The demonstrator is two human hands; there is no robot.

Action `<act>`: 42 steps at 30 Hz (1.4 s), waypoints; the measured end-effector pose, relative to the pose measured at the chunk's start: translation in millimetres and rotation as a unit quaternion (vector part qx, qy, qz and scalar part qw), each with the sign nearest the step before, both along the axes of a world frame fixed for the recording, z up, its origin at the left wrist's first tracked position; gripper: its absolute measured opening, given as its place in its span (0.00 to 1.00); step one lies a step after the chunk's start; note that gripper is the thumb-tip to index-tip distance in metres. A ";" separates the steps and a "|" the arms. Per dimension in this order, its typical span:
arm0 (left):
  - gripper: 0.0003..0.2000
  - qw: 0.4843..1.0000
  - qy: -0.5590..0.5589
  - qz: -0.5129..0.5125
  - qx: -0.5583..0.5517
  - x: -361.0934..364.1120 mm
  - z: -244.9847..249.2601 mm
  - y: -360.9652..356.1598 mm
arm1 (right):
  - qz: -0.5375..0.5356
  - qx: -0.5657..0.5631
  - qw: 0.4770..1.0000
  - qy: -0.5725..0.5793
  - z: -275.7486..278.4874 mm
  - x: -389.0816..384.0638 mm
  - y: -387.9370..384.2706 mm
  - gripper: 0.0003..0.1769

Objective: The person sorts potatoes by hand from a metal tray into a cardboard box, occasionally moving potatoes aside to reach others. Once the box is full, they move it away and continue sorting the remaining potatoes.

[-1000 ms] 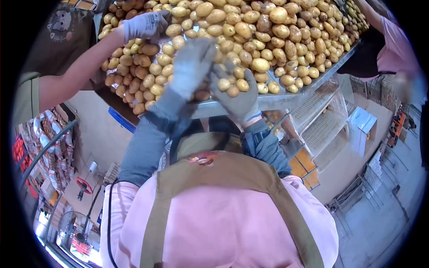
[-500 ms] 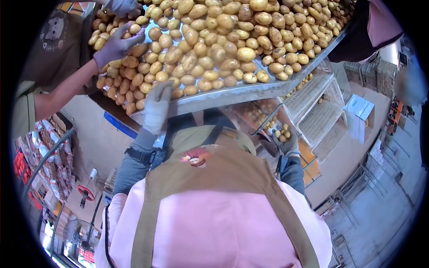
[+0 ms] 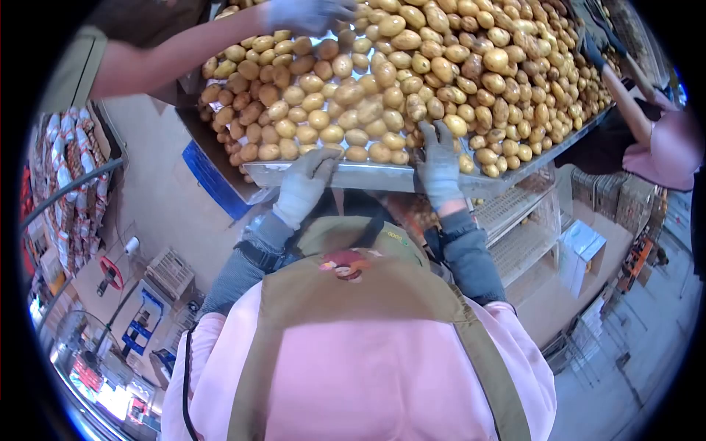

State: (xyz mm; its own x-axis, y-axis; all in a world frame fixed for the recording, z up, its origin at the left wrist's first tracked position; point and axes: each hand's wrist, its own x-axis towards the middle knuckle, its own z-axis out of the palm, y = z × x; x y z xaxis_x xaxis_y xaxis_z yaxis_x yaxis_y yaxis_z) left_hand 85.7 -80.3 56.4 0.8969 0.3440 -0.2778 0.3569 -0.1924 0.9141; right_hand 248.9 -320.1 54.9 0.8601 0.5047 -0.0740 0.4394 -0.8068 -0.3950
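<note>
Glossy, oval, yellow-brown potatoes lie heaped on a metal-edged table in front of me. My left hand, in a grey-white glove, rests on the table's metal rim, its fingers extended along the nearest potatoes. Also gloved, my right hand reaches over the same rim farther right. Its fingers are apart and touch the front of the heap; no potato shows in its grasp. Both hands are empty as far as I can see.
A co-worker's gloved hand reaches over the heap from the left. Another person's arm extends in at the right. Below the table are pale slatted crates, a white box and a blue panel. Filled sacks stand left.
My right hand has risen from beside the potatoes below the table to the rim. The left hand stays at the rim. The co-worker's hand has moved right across the heap; the view has shifted.
</note>
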 end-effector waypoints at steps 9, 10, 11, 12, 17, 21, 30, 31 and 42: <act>0.12 0.979 0.032 0.129 -0.152 -10.9 3.0 16.9 | -0.172 0.287 0.796 0.504 44.7 7.3 56.5 0.22; 0.13 0.976 0.035 0.133 -0.172 -5.3 12.1 16.1 | -0.112 0.301 0.804 0.500 43.7 2.4 61.4 0.22; 0.13 0.981 0.014 0.128 -0.145 -0.9 16.3 15.4 | -0.070 0.297 0.814 0.494 39.6 1.6 64.3 0.23; 0.13 0.985 -0.005 0.124 -0.117 2.6 19.2 15.6 | -0.029 0.294 0.821 0.487 35.7 0.6 67.2 0.23; 0.15 0.978 -0.031 0.103 -0.179 17.5 36.7 16.0 | 0.160 0.274 0.872 0.373 82.3 -8.7 98.0 0.25; 0.20 0.960 -0.008 0.033 -0.278 22.5 42.0 8.0 | 0.158 0.253 0.940 0.164 38.4 -34.4 107.7 0.27; 0.15 0.903 0.042 0.178 -0.390 -4.0 10.3 28.0 | -0.066 0.076 0.994 0.032 30.7 -7.8 18.7 0.23; 0.14 0.898 0.034 0.189 -0.395 -9.1 8.6 37.0 | -0.042 -0.010 0.997 -0.070 18.5 -1.8 7.7 0.26; 0.20 0.817 -0.016 0.454 -0.354 -50.1 -19.3 105.5 | 0.165 0.191 0.950 0.185 -36.0 -47.8 172.8 0.23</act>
State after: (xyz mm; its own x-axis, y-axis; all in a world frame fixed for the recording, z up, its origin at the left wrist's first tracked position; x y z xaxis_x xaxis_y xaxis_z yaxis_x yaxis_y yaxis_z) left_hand 35.6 25.3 37.1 0.3709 0.6348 -0.6778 0.0326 0.7206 0.6926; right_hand 201.1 -147.3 18.9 0.6016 0.7927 -0.0985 0.4165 -0.4165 -0.8081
